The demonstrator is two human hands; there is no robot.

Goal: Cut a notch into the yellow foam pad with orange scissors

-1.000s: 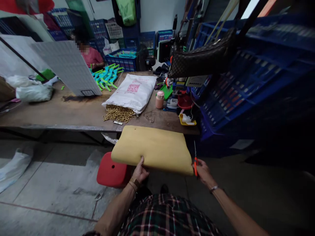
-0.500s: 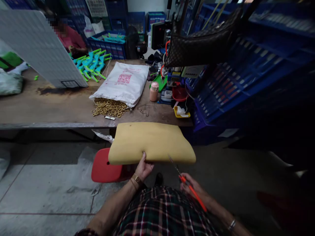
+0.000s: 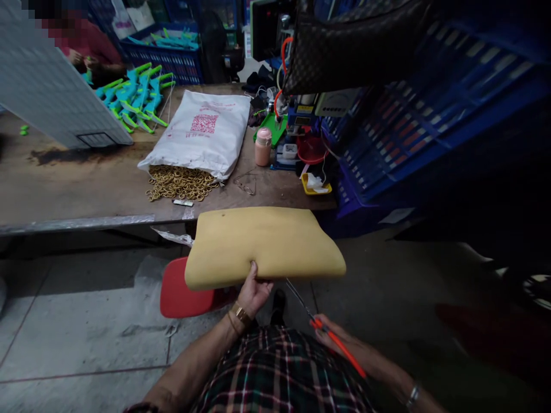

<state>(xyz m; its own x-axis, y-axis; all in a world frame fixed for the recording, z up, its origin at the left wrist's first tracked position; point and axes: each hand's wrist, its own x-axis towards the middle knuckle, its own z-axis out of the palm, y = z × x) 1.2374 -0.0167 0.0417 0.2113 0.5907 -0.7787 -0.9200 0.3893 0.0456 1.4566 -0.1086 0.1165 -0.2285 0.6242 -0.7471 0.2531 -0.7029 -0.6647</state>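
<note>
My left hand [image 3: 253,291] grips the near edge of a yellow foam cushion [image 3: 262,245], holding it flat in the air above a red stool [image 3: 181,293]. My right hand [image 3: 340,338] sits low by my plaid shirt and holds an orange-handled tool [image 3: 327,332] with a thin metal tip pointing up toward the cushion's underside. The tool's tip stays just short of the foam.
A wooden table [image 3: 77,183] ahead carries a white sack [image 3: 198,131] spilling brass rings [image 3: 178,183], a pink bottle [image 3: 262,147], a small yellow tray [image 3: 315,184] and teal plastic parts [image 3: 133,97]. Another person [image 3: 81,46] sits at the far left. Blue crates [image 3: 430,120] stand on the right.
My right hand let go of the cushion's right corner and dropped toward my body with the orange tool. The left hand keeps holding the cushion, and my view moved closer to the table.
</note>
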